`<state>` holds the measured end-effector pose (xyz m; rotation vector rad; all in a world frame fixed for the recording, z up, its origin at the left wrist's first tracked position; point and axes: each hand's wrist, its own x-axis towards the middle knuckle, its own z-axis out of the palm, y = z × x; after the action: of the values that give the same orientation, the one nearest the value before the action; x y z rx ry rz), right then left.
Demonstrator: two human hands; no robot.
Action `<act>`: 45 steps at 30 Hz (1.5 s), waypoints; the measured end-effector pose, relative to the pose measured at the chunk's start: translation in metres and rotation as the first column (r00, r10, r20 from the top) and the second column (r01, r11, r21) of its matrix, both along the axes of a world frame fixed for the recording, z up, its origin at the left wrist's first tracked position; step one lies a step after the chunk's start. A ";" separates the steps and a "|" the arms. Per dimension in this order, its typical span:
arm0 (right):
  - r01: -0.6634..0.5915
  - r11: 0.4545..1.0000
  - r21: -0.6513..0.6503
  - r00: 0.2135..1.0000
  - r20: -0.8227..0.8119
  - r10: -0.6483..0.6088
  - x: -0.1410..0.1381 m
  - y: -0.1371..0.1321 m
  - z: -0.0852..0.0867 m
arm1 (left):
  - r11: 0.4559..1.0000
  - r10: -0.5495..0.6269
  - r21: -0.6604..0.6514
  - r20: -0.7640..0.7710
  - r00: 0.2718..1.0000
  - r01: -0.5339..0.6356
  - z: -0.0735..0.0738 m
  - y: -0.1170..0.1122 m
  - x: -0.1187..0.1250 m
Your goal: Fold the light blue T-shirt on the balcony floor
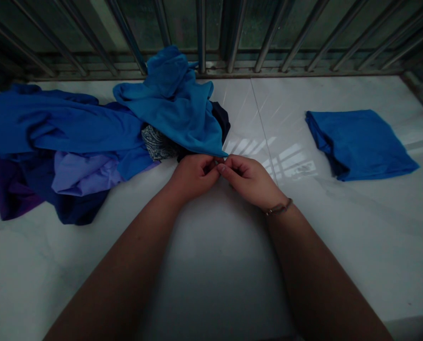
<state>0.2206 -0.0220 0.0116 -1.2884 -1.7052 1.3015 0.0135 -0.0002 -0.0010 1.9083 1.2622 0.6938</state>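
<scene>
A teal-blue cloth garment (pixel 186 111) lies crumpled on top of a heap, its near corner drawn to a point. At that corner my left hand (pixel 199 175) is closed, with thumb and fingers pinched on the fabric edge. My right hand (pixel 247 177), with a thin bracelet at the wrist, pinches the same corner from the right, fingertips almost touching the left ones. Under the garment, a black-and-white patterned cloth (pixel 157 142) and a dark cloth (pixel 221 118) stick out. What kind of garment it is does not show.
To the left, a heap holds a blue garment (pixel 72 125), a lavender cloth (pixel 86 173) and a purple cloth (pixel 8 184). A folded blue garment (pixel 367 144) lies at the right on the pale tiled surface (pixel 211 274). Metal bars (pixel 236 38) stand along the far edge.
</scene>
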 end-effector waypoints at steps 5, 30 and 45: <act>-0.001 1.000 0.012 1.000 0.000 0.001 0.000 0.000 0.001 | 1.000 0.005 0.001 -0.005 1.000 -0.005 0.001 0.000 0.001; 0.002 1.000 -0.002 1.000 -0.023 -0.002 0.000 0.000 0.000 | 1.000 0.007 -0.004 0.011 1.000 -0.007 0.003 -0.001 0.000; 0.115 0.990 -0.075 0.950 -0.283 -0.132 0.004 0.003 -0.011 | 0.940 0.335 -0.155 0.575 0.747 -0.303 -0.011 0.013 -0.002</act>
<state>0.2243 -0.0187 0.0002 -1.1536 -1.3733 1.3960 0.0113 0.0128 -0.0120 1.2655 1.1720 1.3090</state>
